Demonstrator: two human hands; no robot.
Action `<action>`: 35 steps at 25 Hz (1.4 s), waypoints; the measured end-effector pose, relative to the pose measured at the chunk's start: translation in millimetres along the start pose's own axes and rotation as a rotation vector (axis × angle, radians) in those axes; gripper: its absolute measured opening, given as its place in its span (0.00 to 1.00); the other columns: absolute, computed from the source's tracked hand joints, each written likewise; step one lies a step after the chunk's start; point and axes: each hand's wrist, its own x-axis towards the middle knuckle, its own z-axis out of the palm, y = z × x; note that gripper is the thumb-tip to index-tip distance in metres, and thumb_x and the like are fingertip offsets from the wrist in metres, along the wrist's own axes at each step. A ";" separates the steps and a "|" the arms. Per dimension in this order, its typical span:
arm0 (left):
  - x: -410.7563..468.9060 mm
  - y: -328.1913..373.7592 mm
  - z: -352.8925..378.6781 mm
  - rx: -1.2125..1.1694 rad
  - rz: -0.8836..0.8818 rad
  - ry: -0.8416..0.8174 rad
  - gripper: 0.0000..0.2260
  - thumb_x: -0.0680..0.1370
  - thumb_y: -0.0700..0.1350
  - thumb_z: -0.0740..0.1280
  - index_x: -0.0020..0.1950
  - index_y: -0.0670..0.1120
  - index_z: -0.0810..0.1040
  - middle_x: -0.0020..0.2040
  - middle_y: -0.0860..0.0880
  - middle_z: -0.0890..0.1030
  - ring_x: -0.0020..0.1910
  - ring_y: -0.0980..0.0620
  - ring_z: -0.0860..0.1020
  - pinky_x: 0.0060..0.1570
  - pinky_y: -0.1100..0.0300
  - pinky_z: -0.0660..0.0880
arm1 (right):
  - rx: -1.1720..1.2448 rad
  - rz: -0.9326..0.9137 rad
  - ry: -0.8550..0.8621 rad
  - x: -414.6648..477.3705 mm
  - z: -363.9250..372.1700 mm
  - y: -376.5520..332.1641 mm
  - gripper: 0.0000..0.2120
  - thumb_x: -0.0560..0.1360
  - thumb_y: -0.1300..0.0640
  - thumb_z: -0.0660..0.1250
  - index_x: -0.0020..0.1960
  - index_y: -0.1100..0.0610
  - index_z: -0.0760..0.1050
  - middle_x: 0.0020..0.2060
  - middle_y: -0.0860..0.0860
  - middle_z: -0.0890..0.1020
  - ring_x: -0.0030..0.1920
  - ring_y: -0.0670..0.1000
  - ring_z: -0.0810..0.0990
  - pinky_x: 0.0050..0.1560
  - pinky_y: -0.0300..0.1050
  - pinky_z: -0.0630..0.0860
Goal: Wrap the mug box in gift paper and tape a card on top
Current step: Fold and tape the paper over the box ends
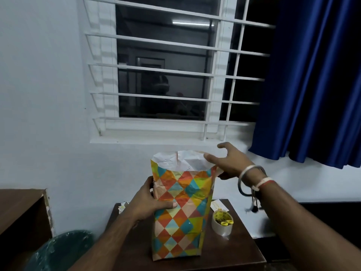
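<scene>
The mug box (179,214) stands upright on a small dark wooden table (242,251), wrapped in gift paper with a coloured diamond pattern. The paper's white inner side (185,160) sticks up open above the box top. My left hand (148,202) grips the box's left side, thumb across the front. My right hand (226,161) is at the paper's upper right edge, fingers spread, thumb on the white flap. A light card (219,205) lies on the table behind the box, partly hidden.
A roll of clear tape (222,224) with a yellow-handled thing inside it sits right of the box. Crumpled paper scraps (123,207) lie at the table's back left. A brown cabinet (21,212) and a green plastic-covered chair (62,249) stand at left. A window and blue curtain (312,75) are behind.
</scene>
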 end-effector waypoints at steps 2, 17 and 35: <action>-2.2 0.4 -0.5 0.020 0.004 -0.011 0.48 0.52 0.60 0.87 0.67 0.60 0.70 0.62 0.57 0.81 0.57 0.52 0.84 0.56 0.51 0.83 | -0.245 0.022 -0.055 12.9 -3.1 -20.5 0.29 0.72 0.57 0.77 0.67 0.52 0.67 0.50 0.57 0.83 0.41 0.55 0.87 0.38 0.47 0.85; 0.9 1.3 -3.4 0.099 -0.009 -0.029 0.46 0.50 0.66 0.85 0.63 0.63 0.69 0.62 0.59 0.80 0.59 0.52 0.82 0.59 0.50 0.82 | -1.058 -0.554 -0.550 15.0 -22.3 -50.6 0.23 0.70 0.49 0.80 0.64 0.47 0.81 0.61 0.47 0.82 0.60 0.52 0.80 0.63 0.49 0.77; 6.6 -1.3 -6.1 0.115 -0.038 -0.055 0.44 0.53 0.61 0.87 0.64 0.63 0.70 0.62 0.58 0.81 0.59 0.52 0.82 0.58 0.53 0.82 | -0.818 -0.612 -0.431 24.4 -38.1 -32.8 0.19 0.70 0.42 0.79 0.59 0.44 0.83 0.53 0.38 0.84 0.47 0.38 0.78 0.48 0.32 0.73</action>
